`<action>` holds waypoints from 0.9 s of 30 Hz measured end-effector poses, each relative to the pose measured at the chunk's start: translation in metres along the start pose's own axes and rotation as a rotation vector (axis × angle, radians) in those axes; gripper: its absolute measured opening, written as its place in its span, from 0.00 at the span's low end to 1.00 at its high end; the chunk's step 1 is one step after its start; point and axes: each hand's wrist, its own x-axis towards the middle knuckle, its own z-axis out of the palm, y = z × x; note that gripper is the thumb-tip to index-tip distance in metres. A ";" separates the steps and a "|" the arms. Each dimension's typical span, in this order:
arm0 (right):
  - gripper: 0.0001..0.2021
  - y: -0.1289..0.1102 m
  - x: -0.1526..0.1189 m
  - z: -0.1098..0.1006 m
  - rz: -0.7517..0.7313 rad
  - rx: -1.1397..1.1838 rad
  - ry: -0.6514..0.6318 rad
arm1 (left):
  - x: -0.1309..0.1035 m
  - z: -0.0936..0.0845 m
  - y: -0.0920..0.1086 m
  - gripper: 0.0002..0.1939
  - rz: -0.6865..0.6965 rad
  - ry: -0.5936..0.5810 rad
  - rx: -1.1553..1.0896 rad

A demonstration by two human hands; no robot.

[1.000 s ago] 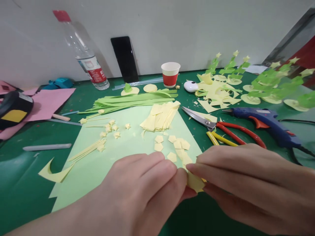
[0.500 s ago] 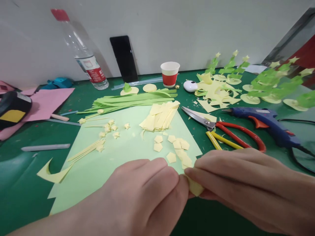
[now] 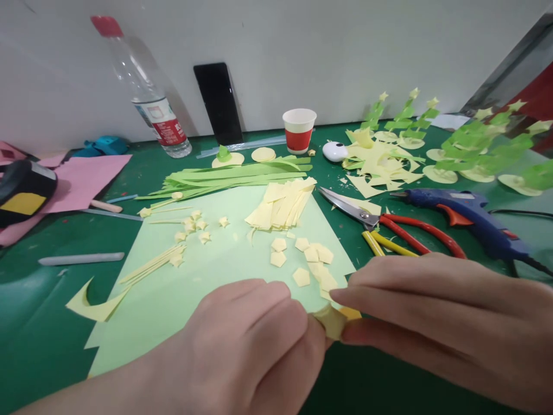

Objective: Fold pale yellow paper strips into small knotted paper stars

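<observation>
A small pale yellow paper star [image 3: 330,321] with pinched-in sides is held low in front of me. My left hand [image 3: 254,340] is closed, its thumb and bent forefinger pinching the star's left side. From the right, my right hand [image 3: 436,317] has its thumb against the star's right edge, the forefinger lying a little above it. Beyond the hands, several flat yellow paper pentagons [image 3: 301,277] rest on light green paper sheets [image 3: 216,271]. Further left on the sheets lie several tiny finished stars [image 3: 204,237] and thin yellow paper strips [image 3: 149,265].
Red-handled scissors [image 3: 367,218] and a blue glue gun [image 3: 466,213] lie to the right. Behind are a paper cup [image 3: 298,138], a bottle [image 3: 168,129], a phone [image 3: 219,104] and green strips [image 3: 233,174]. Paper plants [image 3: 475,144] stand at far right.
The yellow paper piece has turned between my hands and now shows a star shape. My right hand has shifted slightly right, its forefinger and thumb further apart.
</observation>
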 end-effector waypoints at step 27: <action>0.32 -0.002 -0.002 -0.005 -0.119 -0.051 -0.090 | 0.011 -0.006 -0.002 0.26 0.010 0.000 -0.089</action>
